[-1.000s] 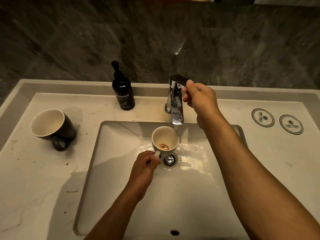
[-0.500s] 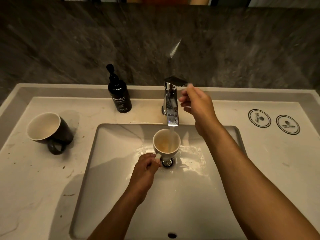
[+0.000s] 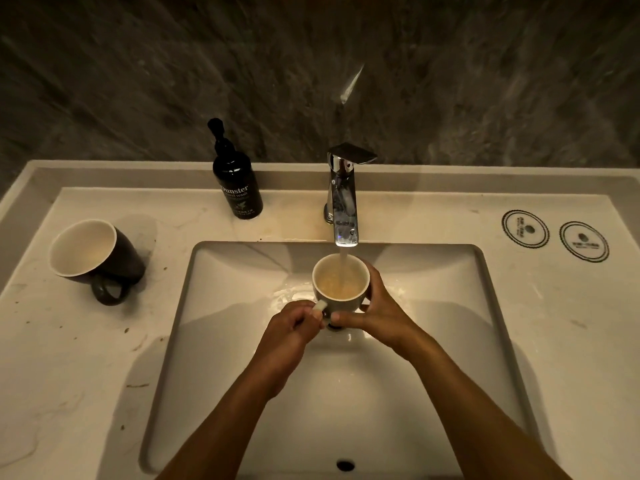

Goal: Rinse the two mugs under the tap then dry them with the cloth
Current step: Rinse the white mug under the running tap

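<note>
Mug (image 3: 341,284) at frame centre, pinched at its handle by left hand (image 3: 289,329) fingers and cupped round its right wall by right hand (image 3: 375,315), fingers curled shut on it. Held upright over basin (image 3: 433,289), under tap (image 3: 343,202), water streaming in. Dark mug (image 3: 93,254) tipped at middle left on counter (image 3: 69,358); soap bottle (image 3: 235,181) upper centre-left.

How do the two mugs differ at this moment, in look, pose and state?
The light mug is pale outside; the dark mug is black outside.
The light mug is upright over the sink under the running tap, filling with water; the dark mug lies tipped on the counter, with no water visible in it.
The light mug is held by the left hand and right hand; the dark mug is untouched.
Both have pale interiors and one handle.
</note>
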